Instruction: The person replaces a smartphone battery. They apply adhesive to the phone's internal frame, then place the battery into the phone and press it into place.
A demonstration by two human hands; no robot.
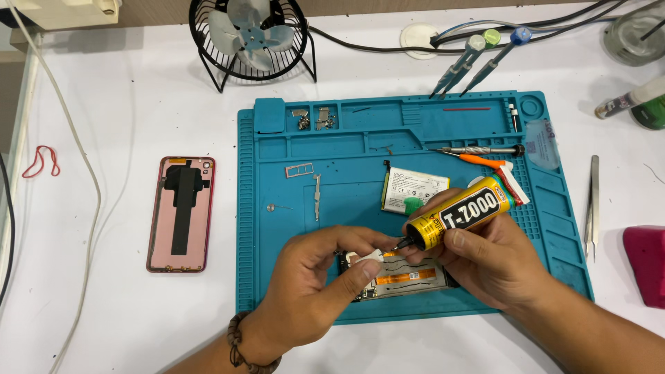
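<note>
Over a teal silicone repair mat (277, 277), the left hand (312, 277), its fingers pinched together on a small white plastic part (366, 257), meets the black nozzle of a yellow-and-black squeeze tube of adhesive (465, 210), which the right hand (485, 266) grips with fingers wrapped round its body. Both hover above an opened phone chassis with orange flex cables (409, 275) at the mat's six o'clock. The tube looks light and soft-walled, best held mid-body; the white part seems tiny and easily dropped. At the mat's centre lies a flat white-and-green battery (409, 190). Toward eleven o'clock, the mat's moulded compartments hold small metal screws and brackets (313, 120). At nine o'clock, off the mat, rests a pink phone back cover (180, 213); beyond, a black desk fan (251, 38).
</note>
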